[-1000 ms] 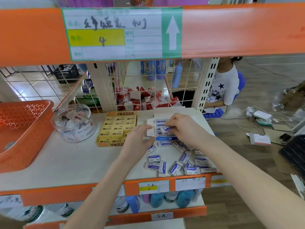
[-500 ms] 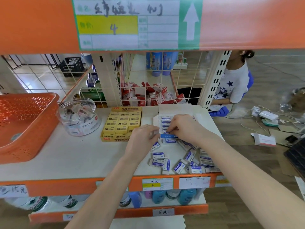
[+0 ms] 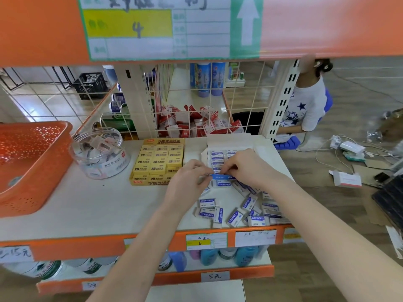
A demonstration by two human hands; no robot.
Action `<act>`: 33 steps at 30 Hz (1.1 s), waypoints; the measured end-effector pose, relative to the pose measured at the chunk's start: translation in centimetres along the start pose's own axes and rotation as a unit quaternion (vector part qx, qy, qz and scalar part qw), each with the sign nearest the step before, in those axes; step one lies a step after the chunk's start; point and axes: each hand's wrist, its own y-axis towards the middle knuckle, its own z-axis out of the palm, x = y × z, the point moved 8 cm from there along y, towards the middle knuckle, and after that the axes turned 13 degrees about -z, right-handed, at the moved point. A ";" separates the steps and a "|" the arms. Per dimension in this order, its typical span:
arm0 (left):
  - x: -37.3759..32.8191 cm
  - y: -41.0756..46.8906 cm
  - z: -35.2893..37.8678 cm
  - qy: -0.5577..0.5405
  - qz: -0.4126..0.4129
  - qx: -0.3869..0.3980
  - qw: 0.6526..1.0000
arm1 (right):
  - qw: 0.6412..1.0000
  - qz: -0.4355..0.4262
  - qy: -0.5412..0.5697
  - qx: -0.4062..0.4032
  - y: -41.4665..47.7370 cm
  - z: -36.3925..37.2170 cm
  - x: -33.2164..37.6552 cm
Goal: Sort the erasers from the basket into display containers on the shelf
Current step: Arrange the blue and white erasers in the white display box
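Two hands are met over the white display box [image 3: 229, 141] at the back right of the shelf [image 3: 98, 205], forearms reached in from below. Left hand [image 3: 187, 182]: fingers curled, grip closed on the box's near left corner. Right hand [image 3: 246, 166]: knuckles up, fingertips [image 3: 224, 170] bent onto the near row of boxed erasers [image 3: 218, 159]; whether one is pinched cannot be told. Loose erasers [image 3: 235, 214] are scattered just before the box; the orange basket [image 3: 39, 188] is stood far left.
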 end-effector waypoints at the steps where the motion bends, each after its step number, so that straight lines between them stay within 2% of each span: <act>1: -0.1 -0.1 0.2 0.017 0.003 0.003 1.000 | 1.000 0.001 0.004 0.004 -0.1 0.0 -0.1; 4: -0.3 -0.2 0.2 0.027 0.010 -0.003 1.000 | 1.000 -0.009 0.017 -0.005 -0.7 -0.1 -0.1; 9: -0.2 -0.2 0.0 0.011 0.013 -0.016 1.000 | 0.994 -0.071 0.006 -0.086 -1.9 -0.4 1.6; 12: 0.0 -0.1 -0.1 0.010 0.004 -0.030 0.999 | 0.993 -0.097 -0.017 -0.060 -2.4 0.9 2.3; 18: 0.0 0.2 -0.1 0.003 -0.001 -0.044 0.999 | 0.989 -0.052 -0.133 -0.024 -2.3 2.7 2.2; 23: 0.1 0.2 0.0 0.010 -0.001 -0.035 0.999 | 0.982 -0.056 -0.175 -0.040 -1.8 3.1 2.8; 29: -0.2 -0.2 -0.2 0.020 -0.003 -0.034 0.999 | 0.986 -0.080 -0.144 -0.025 -2.3 3.1 3.2; 33: -0.2 -0.1 0.1 0.047 -0.006 -0.022 0.999 | 0.996 -0.046 0.012 -0.080 -3.3 1.2 2.1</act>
